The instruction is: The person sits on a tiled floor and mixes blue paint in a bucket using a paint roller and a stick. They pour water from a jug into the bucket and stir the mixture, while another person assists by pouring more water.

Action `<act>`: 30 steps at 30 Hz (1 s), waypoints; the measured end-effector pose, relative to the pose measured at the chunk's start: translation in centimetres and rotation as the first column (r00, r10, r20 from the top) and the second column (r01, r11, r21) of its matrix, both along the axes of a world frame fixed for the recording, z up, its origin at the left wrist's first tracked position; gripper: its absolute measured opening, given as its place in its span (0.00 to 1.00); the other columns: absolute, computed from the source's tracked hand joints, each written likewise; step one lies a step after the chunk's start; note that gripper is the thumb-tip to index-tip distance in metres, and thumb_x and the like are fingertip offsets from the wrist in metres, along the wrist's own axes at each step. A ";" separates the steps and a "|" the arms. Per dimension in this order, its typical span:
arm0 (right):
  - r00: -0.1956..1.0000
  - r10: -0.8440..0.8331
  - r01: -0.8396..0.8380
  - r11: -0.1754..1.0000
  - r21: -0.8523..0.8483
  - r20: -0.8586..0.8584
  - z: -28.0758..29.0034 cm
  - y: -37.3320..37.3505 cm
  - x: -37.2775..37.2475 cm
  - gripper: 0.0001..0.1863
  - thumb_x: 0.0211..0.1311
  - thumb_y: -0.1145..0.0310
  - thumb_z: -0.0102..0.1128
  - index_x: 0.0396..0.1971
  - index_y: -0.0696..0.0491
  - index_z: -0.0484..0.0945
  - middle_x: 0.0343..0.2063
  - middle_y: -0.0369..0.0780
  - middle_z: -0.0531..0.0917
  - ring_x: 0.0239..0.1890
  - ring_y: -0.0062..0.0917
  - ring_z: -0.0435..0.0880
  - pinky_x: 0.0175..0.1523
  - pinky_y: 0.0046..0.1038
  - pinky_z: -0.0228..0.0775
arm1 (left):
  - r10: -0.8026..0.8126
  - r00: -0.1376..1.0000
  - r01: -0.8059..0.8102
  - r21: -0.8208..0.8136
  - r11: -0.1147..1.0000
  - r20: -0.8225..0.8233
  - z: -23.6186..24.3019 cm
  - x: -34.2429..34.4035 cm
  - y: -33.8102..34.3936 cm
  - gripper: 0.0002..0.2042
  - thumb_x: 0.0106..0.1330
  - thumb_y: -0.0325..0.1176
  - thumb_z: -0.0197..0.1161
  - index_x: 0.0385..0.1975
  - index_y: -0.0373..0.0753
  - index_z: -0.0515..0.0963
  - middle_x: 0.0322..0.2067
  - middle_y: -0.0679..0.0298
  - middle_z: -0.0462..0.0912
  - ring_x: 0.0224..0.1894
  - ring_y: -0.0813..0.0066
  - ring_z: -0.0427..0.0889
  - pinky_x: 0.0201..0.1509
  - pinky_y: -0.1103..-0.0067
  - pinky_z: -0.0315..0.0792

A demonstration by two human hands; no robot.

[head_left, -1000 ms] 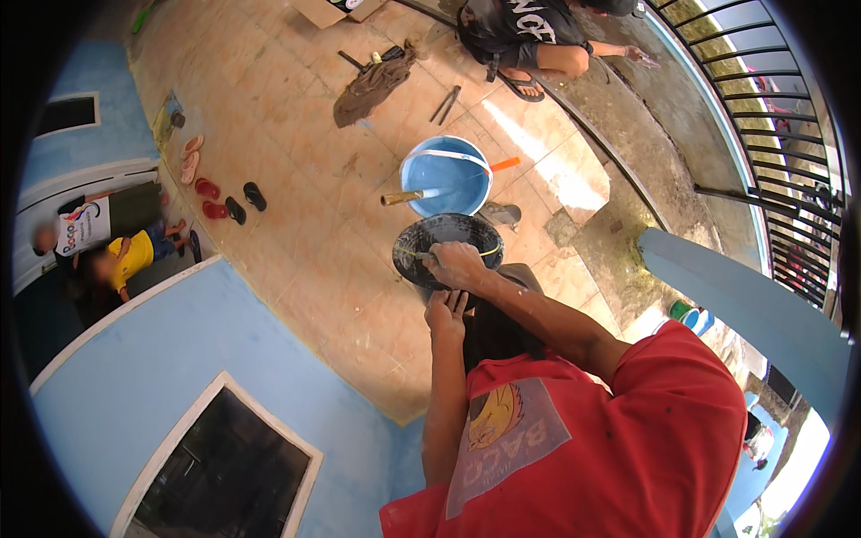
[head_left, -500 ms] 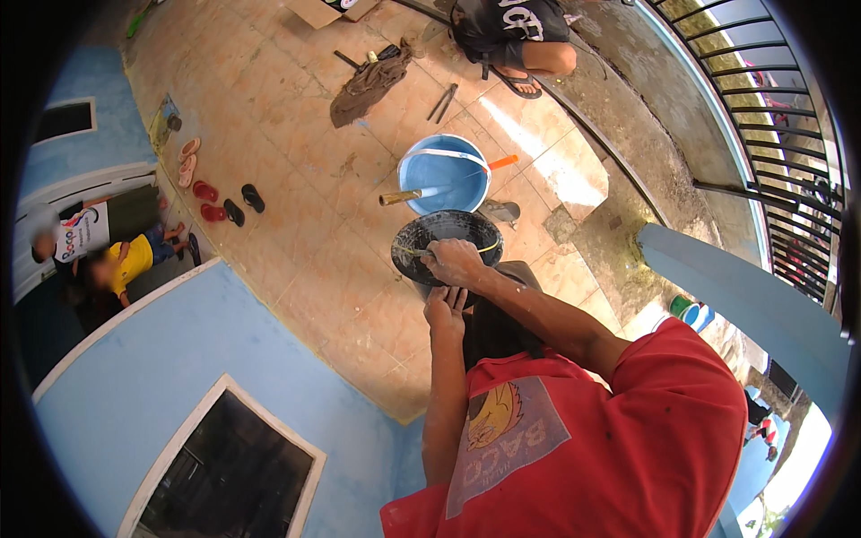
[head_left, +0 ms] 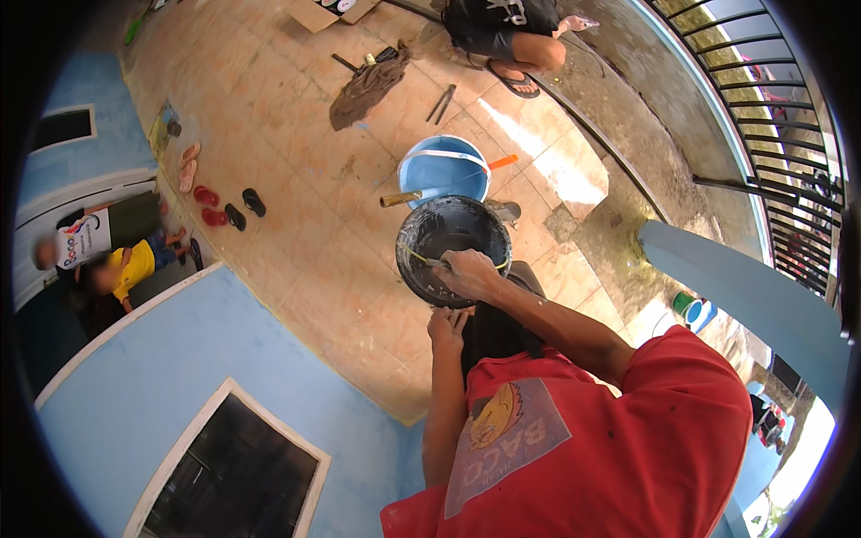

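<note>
My right hand (head_left: 462,269) is closed on the grip of the wire handle of a round black bucket (head_left: 484,224), which is streaked grey inside. Under the bucket's near edge, my left hand (head_left: 447,325) holds it from below, its fingers partly hidden. Just beyond stands a blue bucket (head_left: 444,161) with a white band across it, a bamboo-like stick (head_left: 400,199) and an orange piece (head_left: 502,162) at its rim.
A person in black (head_left: 507,31) squats at the top. Two people (head_left: 134,269) are in the left doorway. Sandals (head_left: 211,202), a brown cloth (head_left: 363,99) and dark tools (head_left: 441,103) lie on the tiles. A railing (head_left: 762,125) and blue pillar (head_left: 735,282) stand at right.
The black bucket now shows more of its inside, its opening tipped toward me, and both my hands sit slightly lower. The squatting person's arm and body have shifted.
</note>
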State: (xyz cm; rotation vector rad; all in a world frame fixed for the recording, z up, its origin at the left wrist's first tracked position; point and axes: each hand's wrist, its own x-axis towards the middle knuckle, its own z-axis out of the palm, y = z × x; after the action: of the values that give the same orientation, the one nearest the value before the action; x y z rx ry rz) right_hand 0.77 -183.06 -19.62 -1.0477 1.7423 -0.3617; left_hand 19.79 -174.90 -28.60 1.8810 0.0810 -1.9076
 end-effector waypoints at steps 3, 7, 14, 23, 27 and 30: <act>0.997 -0.062 0.062 0.998 -0.006 0.042 2.3 1.5 -0.8 0.22 0.70 0.51 0.60 0.38 0.58 0.84 0.30 0.56 0.87 0.38 0.54 0.88 0.47 0.51 0.77 | -0.058 0.998 0.058 0.010 0.998 -0.011 -0.9 1.5 1.0 0.15 0.75 0.32 0.54 0.57 0.33 0.72 0.51 0.55 0.75 0.56 0.57 0.79 0.62 0.59 0.78; 0.987 -0.149 0.148 0.989 -0.028 -0.054 3.6 4.8 -2.7 0.22 0.70 0.51 0.61 0.39 0.58 0.83 0.30 0.57 0.86 0.38 0.54 0.87 0.47 0.51 0.77 | -0.237 0.971 0.238 -0.030 0.971 0.044 -1.0 2.8 1.6 0.22 0.75 0.34 0.56 0.66 0.35 0.70 0.56 0.52 0.76 0.58 0.58 0.79 0.63 0.60 0.76; 0.905 -0.367 0.376 0.927 0.001 -0.213 4.3 12.3 -6.7 0.21 0.70 0.53 0.65 0.38 0.60 0.81 0.31 0.57 0.86 0.38 0.54 0.87 0.45 0.50 0.75 | -0.602 0.762 0.633 -0.077 0.771 0.240 -0.8 11.2 1.8 0.25 0.73 0.37 0.61 0.68 0.36 0.71 0.54 0.57 0.81 0.55 0.62 0.83 0.56 0.65 0.77; 0.591 -0.696 0.778 0.626 0.059 -0.408 -3.7 25.2 -5.1 0.24 0.64 0.49 0.69 0.40 0.60 0.83 0.34 0.54 0.87 0.41 0.47 0.88 0.45 0.45 0.75 | -0.477 0.827 0.488 0.042 0.872 0.297 -2.4 26.6 0.6 0.23 0.71 0.38 0.61 0.64 0.39 0.72 0.52 0.57 0.81 0.53 0.58 0.84 0.52 0.63 0.78; 0.253 -0.927 0.967 0.248 0.057 -0.277 -7.0 32.6 -3.6 0.21 0.64 0.54 0.70 0.39 0.60 0.82 0.29 0.43 0.82 0.32 0.32 0.81 0.38 0.37 0.72 | -0.510 0.815 0.521 0.037 0.853 0.273 -4.4 31.3 -0.3 0.23 0.70 0.38 0.62 0.62 0.39 0.73 0.50 0.58 0.81 0.53 0.55 0.84 0.52 0.60 0.78; -0.030 -0.991 0.994 -0.044 0.101 -0.133 -6.2 36.2 -1.3 0.16 0.67 0.58 0.68 0.36 0.57 0.78 0.24 0.36 0.74 0.23 0.26 0.75 0.31 0.33 0.72 | -0.570 0.774 0.583 0.040 0.811 0.276 -5.6 34.9 -1.8 0.24 0.72 0.39 0.60 0.65 0.39 0.71 0.56 0.54 0.79 0.55 0.53 0.84 0.54 0.58 0.79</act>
State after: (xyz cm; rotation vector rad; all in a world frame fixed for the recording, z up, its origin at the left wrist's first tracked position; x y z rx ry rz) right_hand -0.51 -146.88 -25.86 0.6983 2.2333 -1.0945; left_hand 54.72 -176.70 -34.24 2.3005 -0.7114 -1.9440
